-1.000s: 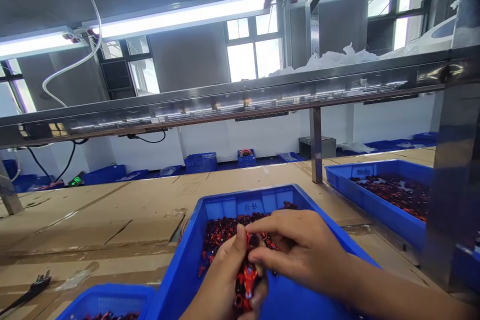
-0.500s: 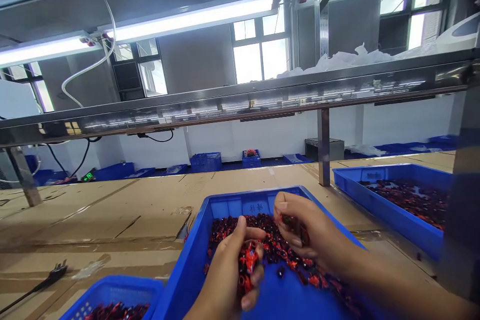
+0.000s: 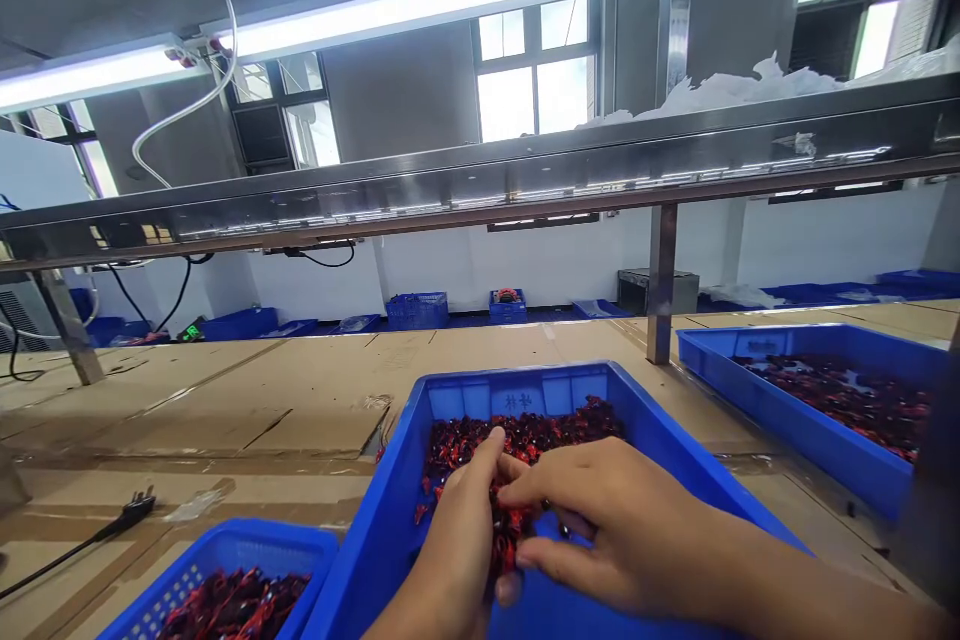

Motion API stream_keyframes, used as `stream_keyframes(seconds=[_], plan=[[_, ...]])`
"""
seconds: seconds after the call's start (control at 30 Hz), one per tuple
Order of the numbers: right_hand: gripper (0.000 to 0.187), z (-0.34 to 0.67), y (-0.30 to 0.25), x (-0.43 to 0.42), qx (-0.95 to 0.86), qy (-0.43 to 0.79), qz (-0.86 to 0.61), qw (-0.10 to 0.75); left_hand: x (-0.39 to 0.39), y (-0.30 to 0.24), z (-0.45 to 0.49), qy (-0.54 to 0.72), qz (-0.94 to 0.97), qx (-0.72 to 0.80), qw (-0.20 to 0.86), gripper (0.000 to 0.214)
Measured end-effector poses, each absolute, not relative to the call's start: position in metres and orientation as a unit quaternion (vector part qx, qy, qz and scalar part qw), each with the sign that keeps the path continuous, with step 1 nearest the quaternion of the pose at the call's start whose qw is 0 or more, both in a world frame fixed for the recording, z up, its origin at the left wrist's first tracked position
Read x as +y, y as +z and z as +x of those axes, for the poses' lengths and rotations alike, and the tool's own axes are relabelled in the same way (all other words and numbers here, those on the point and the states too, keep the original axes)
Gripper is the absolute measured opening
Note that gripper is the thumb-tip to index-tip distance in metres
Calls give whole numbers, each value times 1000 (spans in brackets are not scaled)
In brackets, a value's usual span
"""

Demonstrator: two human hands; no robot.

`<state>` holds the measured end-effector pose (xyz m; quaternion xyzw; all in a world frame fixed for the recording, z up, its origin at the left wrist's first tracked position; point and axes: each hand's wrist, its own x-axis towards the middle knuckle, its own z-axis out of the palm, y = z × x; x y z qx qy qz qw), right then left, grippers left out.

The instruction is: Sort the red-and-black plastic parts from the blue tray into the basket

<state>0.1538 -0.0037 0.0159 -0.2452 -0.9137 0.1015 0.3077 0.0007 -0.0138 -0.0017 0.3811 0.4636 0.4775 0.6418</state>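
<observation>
A blue plastic bin (image 3: 450,398) sits right in front of me, holding several small glossy red and black parts (image 3: 525,435). My left hand (image 3: 457,550) is curled over the bin with a clump of the red parts in its fingers. My right hand (image 3: 607,520) reaches in from the right, its thumb and fingers pinched together against the parts in my left hand. Both hands touch each other above the pile. What the right fingertips grip is partly hidden.
A blue mesh basket (image 3: 225,545) with more red parts stands at the lower left. Another blue bin (image 3: 795,420) of parts lies at the right. Cardboard (image 3: 225,410) covers the bench, with a black plug and cord (image 3: 120,520) on it. A steel shelf rail (image 3: 525,175) runs overhead on a post (image 3: 660,280).
My right hand, lifted away to the right half a second ago, has come back down and left to meet my left hand. The view has tilted up slightly.
</observation>
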Motion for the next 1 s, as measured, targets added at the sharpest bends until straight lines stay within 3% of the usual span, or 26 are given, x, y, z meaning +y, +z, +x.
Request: stream_keyframes(seconds=[0.13,0.4,0.6,0.8,1.0], plan=[[14,155,20,-1,-899,135,-260,327,-18,1,5,465,408,474,626,49],[11,155,12,3,-873,189,-210,397,-20,6,1,495,466,509,528,48],[11,149,3,4,-871,202,-178,411,-20,1,6,495,384,470,622,48],[15,144,4,2,-796,386,-169,435,-21,5,5,518,377,437,631,46],[17,148,3,0,-828,309,-166,438,-21,8,0,509,413,405,637,51]])
